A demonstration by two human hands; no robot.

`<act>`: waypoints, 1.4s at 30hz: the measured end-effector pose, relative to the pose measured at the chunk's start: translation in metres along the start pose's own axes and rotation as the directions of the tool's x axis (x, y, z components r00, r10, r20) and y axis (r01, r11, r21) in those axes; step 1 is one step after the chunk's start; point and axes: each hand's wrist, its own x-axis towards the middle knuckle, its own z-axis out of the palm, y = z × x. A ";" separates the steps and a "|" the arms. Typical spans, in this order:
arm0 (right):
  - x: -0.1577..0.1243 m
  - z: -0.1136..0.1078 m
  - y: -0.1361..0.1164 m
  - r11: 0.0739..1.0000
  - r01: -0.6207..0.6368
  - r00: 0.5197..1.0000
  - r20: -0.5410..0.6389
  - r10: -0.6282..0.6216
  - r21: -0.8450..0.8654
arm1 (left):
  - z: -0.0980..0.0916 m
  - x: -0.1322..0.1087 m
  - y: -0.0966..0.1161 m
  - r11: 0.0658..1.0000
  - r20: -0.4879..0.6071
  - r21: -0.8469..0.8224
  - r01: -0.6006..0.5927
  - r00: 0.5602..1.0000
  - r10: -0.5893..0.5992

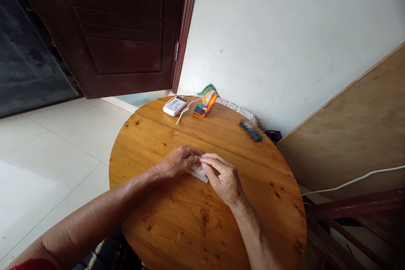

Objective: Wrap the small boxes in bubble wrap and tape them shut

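Both hands meet over the middle of a round wooden table (202,215). Between and below them lies a small whitish packet (199,174), partly printed, with a pale lower edge; the fingers cover much of it, and its exact kind cannot be made out. My left hand (180,161) comes from the left, fingers bent and closed on the packet's upper left part. From the right, my right hand (223,174) has thumb and fingertips pinched at its upper right edge. The fingertips of the two hands nearly touch.
Toward the table's far edge stand a white box-shaped device (175,106) with a white cord (183,114) and an orange tape dispenser (205,103). A blurred dark object (251,130) lies at the right. A brown door (123,29) and a white wall (284,29) bound the far side.
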 end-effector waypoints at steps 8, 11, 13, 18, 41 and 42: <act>-0.005 -0.012 0.001 0.970 0.116 0.988 0.126 -0.090 -0.213 | 0.004 0.000 -0.007 0.996 -0.052 -0.069 0.050 0.997 -0.054; -0.005 -0.011 0.000 0.932 0.159 0.985 0.112 -0.129 -0.326 | 0.005 -0.001 -0.001 0.994 -0.065 -0.038 0.100 0.993 -0.102; -0.005 -0.010 -0.001 0.917 0.177 0.983 0.099 -0.151 -0.358 | 0.003 -0.003 0.002 0.993 -0.074 -0.013 0.118 0.990 -0.118; -0.005 -0.009 -0.003 0.911 0.189 0.981 0.039 -0.188 -0.367 | -0.001 -0.008 0.003 0.994 -0.044 -0.053 0.094 0.994 -0.096; -0.006 -0.012 0.000 0.988 0.026 0.999 -0.022 -0.030 -0.152 | 0.015 -0.003 -0.019 0.996 -0.167 -0.088 0.005 0.986 -0.020; -0.006 -0.011 0.000 0.981 0.052 0.998 -0.011 -0.055 -0.184 | 0.015 -0.003 -0.019 0.997 -0.171 -0.078 -0.003 0.985 -0.010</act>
